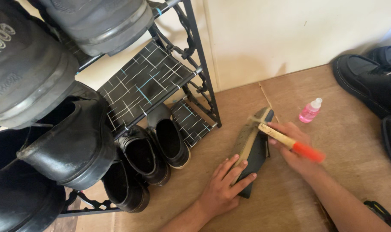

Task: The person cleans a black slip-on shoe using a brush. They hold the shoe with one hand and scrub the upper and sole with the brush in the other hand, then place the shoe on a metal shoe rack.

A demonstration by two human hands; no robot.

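Pinning a black leather shoe [252,148] sole-up on the brown floor [354,141], our left hand [223,189] spreads its fingers; our right hand [292,144] clamps a blurred wooden brush [285,139]. Shoe seems light, stiff; grip the heel.

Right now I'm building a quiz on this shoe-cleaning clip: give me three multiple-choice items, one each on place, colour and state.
1. Where is the small bottle?
A on the rack
B on the floor beyond the right hand
C inside a shoe

2. What colour is the bottle?
A pink
B green
C blue

3. What does the left hand do?
A hangs free
B presses the dark shoe down
C holds the brush

B: it stands on the brown floor.
A: pink body, white cap.
B: fingers lie on the shoe; the right hand grips the brush.
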